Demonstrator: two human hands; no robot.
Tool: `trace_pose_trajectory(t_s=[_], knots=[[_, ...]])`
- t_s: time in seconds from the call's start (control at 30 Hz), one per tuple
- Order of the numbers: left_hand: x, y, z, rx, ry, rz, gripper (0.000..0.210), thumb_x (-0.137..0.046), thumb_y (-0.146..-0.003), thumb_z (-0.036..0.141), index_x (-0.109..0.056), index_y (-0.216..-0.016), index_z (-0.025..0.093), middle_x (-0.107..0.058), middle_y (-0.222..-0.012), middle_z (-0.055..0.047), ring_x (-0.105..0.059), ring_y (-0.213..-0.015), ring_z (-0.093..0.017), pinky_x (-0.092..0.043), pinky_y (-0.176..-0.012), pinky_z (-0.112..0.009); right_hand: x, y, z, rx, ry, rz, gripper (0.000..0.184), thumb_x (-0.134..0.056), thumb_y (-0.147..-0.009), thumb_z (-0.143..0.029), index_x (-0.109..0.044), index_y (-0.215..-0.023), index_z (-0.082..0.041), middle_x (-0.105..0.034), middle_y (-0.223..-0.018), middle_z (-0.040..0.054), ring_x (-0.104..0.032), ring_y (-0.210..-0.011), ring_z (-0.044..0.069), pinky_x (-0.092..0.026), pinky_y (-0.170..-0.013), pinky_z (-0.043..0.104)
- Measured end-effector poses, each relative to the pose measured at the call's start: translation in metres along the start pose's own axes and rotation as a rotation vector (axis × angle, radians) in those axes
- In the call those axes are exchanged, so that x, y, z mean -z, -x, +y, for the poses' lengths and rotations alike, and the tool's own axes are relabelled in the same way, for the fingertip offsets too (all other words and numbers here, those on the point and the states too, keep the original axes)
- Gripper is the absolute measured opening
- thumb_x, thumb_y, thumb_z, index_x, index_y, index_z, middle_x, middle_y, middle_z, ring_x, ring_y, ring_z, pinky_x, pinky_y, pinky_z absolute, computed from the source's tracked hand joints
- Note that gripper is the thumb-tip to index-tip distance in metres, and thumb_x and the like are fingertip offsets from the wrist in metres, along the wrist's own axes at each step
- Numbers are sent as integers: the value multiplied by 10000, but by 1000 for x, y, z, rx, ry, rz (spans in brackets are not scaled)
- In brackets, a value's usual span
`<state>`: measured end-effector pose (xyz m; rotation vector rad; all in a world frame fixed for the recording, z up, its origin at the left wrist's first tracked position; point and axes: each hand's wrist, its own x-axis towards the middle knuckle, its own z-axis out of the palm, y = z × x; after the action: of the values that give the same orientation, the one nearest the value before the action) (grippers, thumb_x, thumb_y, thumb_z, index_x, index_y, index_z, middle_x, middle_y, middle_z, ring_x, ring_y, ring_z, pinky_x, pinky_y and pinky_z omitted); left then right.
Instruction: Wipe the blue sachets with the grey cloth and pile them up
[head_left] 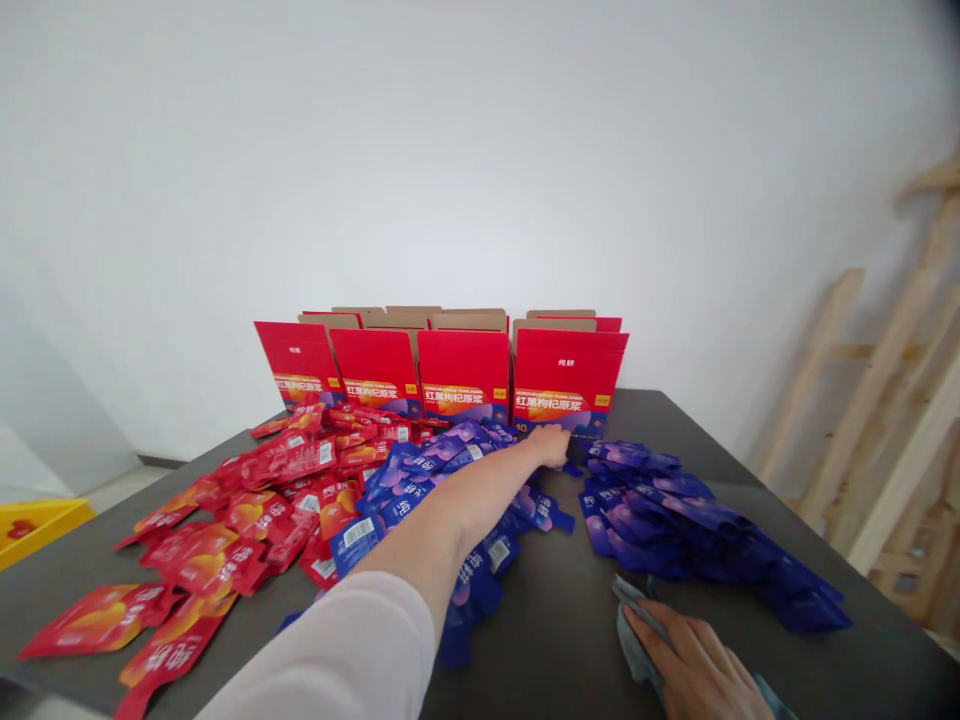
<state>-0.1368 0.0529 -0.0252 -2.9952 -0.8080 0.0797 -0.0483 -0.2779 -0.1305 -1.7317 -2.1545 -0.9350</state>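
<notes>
My left arm reaches across a loose heap of blue pouches (420,475). My left hand (551,445) is closed at the foot of the rightmost red box (570,375), on a blue pouch (574,468) that shows only in part beside the fingers. Its fingertips are mostly hidden. At the front right, my right hand (694,660) grips a crumpled grey-blue cloth (636,640) against the dark table. Just beyond that hand lies a row of overlapping blue pouches (675,515), turned roughly the same way.
Several open-topped red boxes (375,370) stand in rows along the back of the dark table (547,620). Red pouches (247,510) lie scattered on the left. A yellow bin (45,530) is at the left edge, and wooden frames (885,380) stand on the right.
</notes>
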Motion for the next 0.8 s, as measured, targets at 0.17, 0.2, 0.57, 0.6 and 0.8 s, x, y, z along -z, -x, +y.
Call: trace_pose_trajectory(t_s=[0.17, 0.2, 0.57, 0.6, 0.8], knots=[[2, 45, 3, -113, -98, -118, 366, -723, -904, 316, -658, -1208, 124, -667, -1218, -138, -624, -1153, -287, -480, -1023, -506, 6, -5, -2, -24, -28, 27, 567, -484, -781, -31, -682, -1253, -274, -740, -1193, -14, -690, -977, 141, -572, -772, 224], [3, 56, 11, -165, -100, -116, 338, -722, -894, 270, -673, -1192, 118, -681, -1189, -147, -621, -1157, -295, -458, -1039, -499, 9, -6, -3, -37, -30, 34, 554, -474, -790, -25, -692, -1237, -271, -742, -1182, -10, -689, -973, 144, -572, -775, 233], [-15, 203, 73, -756, 241, 2, 378, -586, -935, 190, -694, -1286, 280, -585, -1361, -26, -557, -1268, -182, -418, -1052, -263, 11, -1, -6, -83, -76, -59, 491, -466, -867, -53, -663, -1285, -218, -703, -1248, 53, -656, -1087, 227, -560, -892, 378], [-17, 213, 71, -740, 272, -5, 431, -596, -927, 187, -650, -1350, 250, -565, -1411, -34, -544, -1296, -182, -409, -1073, -255, 10, 1, -4, -87, -82, -72, 493, -458, -871, -56, -658, -1293, -215, -699, -1254, 57, -650, -1103, 230, -556, -909, 384], [-27, 294, 85, -380, 316, 176, 339, -547, -941, 159, -622, -1271, 167, -669, -1299, -51, -611, -1180, -171, -457, -995, -280, 18, 3, 8, -62, -137, -31, 531, -445, -837, -83, -641, -1311, -218, -679, -1287, 65, -631, -1149, 244, -522, -982, 403]])
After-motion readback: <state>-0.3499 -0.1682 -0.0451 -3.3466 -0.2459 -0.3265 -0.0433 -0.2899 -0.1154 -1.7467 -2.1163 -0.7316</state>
